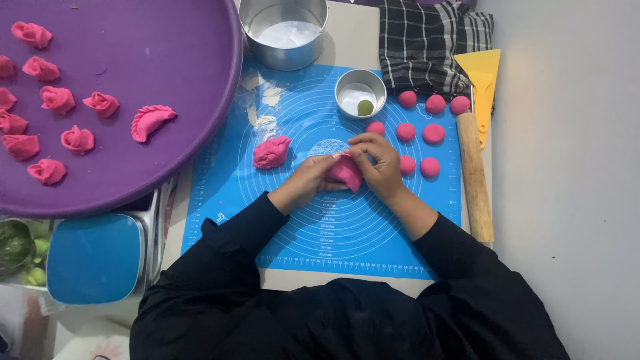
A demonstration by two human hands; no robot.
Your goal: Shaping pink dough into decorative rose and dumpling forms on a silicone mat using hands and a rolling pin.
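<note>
Folding step, mid-shape. My left hand (305, 181) and right hand (377, 163) both pinch one pink dough piece (347, 173) just above the centre of the blue mat (293, 227); fingers close together, curled on its top edge. I'd guess I'm pleating or sealing the rim, though my fingers hide the seam. One shaped piece (271, 152) lies just left on the mat. Dough balls (419, 133) sit in rows to the right, near the rolling pin (475, 177). The small bowl (360, 92) holds a green bit. The purple tray (133, 40) at upper left carries finished pieces (152, 121). Next move likely needs small, even pinches along the edge, gentle pressure so the dough doesn't tear.
</note>
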